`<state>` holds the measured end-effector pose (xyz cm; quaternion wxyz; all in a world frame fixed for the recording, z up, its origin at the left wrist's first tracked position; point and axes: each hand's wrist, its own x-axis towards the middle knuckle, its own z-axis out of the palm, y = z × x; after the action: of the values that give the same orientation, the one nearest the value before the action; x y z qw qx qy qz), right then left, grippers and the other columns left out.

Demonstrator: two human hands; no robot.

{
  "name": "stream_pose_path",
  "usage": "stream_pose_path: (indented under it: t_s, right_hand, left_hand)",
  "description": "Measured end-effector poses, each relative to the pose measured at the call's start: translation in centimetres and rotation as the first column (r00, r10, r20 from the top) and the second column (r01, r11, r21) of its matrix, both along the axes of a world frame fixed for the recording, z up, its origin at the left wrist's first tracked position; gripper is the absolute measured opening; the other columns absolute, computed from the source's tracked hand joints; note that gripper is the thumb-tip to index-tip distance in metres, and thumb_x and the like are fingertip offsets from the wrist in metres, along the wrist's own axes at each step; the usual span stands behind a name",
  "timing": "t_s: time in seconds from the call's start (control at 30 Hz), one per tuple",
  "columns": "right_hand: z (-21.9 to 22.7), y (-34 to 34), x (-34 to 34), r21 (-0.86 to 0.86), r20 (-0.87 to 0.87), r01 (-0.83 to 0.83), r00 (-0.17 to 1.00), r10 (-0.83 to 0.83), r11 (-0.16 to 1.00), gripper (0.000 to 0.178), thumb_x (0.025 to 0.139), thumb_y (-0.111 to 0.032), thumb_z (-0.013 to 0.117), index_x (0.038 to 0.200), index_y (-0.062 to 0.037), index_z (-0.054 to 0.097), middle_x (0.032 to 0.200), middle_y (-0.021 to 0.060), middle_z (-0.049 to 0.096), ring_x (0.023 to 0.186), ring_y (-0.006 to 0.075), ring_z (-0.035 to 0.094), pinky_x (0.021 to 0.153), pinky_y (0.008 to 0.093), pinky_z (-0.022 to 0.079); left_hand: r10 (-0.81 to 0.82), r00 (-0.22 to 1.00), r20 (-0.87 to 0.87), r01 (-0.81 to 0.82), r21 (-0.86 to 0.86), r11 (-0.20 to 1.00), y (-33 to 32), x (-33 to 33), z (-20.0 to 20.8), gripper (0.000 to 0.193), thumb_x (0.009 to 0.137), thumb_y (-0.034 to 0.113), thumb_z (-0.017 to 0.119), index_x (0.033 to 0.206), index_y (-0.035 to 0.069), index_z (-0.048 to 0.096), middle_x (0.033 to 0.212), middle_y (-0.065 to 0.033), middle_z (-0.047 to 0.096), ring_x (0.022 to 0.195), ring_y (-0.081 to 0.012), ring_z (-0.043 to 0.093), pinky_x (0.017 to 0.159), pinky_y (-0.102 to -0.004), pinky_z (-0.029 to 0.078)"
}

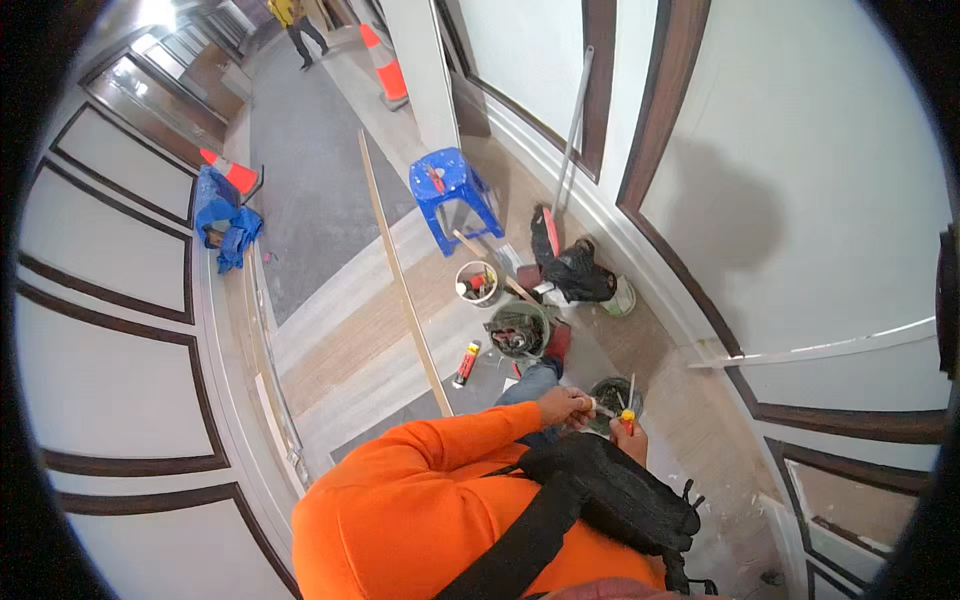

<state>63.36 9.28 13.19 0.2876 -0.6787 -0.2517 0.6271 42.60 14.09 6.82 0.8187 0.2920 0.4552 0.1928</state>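
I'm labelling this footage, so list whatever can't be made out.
Head view: pale piece in the left hand, too small to identify.
Head view: right hand, wrist hidden by the black shoulder bag.
Head view: distant person in yellow, head cut off by the upper edge.
Head view: green bucket, contents too small to name.

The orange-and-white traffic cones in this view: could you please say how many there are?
2: one cone stands beyond the blue stool; the other is at left, beside the blue sheeting. Others could be hidden.
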Motion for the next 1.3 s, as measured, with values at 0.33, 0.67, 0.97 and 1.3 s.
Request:
stream_pose_path:
  t_s: [0.33, 0.67, 0.97, 1.3]
  right_hand:
    - [4.6, 4.5, -1.6, 0.173, 0.301, -0.206, 0.942, 0.148, 0.963, 0.037, 0.089, -0.032, 0.06, 0.111, -0.002, 0.057, 0.074, 0.0083, 0.057, 0.069, 0.0207, 0.056, 0.067, 0.0358, 0.045]
    - [0.9, 3.3, -4.3, 0.057, 0.272, 0.136, 0.951, -0.146, 0.989, 0.035, 0.088, -0.027, 0.062, 0.116, -0.0048, 0.059, 0.069, 0.0014, 0.053, 0.06, 0.0128, 0.05, 0.057, 0.0281, 0.041]
    - [3.4, 5.0, -9.8, 0.079, 0.141, 0.101, 0.984, -0.111, 0.992, 0.03, 0.091, -0.02, 0.06, 0.116, -0.0036, 0.058, 0.067, -0.0009, 0.05, 0.055, 0.0088, 0.044, 0.05, 0.0257, 0.035]
    - [1.6, 1.1, -17.7, 0.243, 0.042, -0.197, 0.98, 0.192, 0.95, 0.038, 0.09, -0.03, 0.063, 0.121, -0.0075, 0.059, 0.086, 0.0109, 0.065, 0.074, 0.0203, 0.062, 0.07, 0.0328, 0.049]
  left_hand:
    - [0.036, 0.987, 0.157, -0.02, -0.1, 0.995, 14.0, 1.8, 1.6, 0.025, 0.093, 0.034, 0.059, 0.105, 0.013, 0.06, 0.094, -0.0009, 0.061, 0.076, -0.0149, 0.058, 0.07, -0.0319, 0.05]
    - [-0.012, 0.969, 0.247, 0.101, -0.35, 0.931, 15.2, 6.7, 4.2, 0.029, 0.098, 0.03, 0.053, 0.117, 0.009, 0.053, 0.108, -0.0055, 0.066, 0.093, -0.0186, 0.065, 0.085, -0.0335, 0.054]
    - [0.313, 0.85, 0.424, -0.191, -0.307, 0.933, 13.4, -0.9, 5.2, 0.024, 0.1, 0.024, 0.05, 0.112, 0.003, 0.054, 0.104, -0.0081, 0.062, 0.094, -0.0204, 0.064, 0.084, -0.0374, 0.056]
    - [0.572, 0.809, 0.137, -0.555, -0.144, 0.82, 6.2, -12.8, 10.2, 0.029, 0.098, 0.027, 0.053, 0.109, 0.0, 0.056, 0.105, -0.0115, 0.064, 0.097, -0.026, 0.065, 0.089, -0.0406, 0.054]
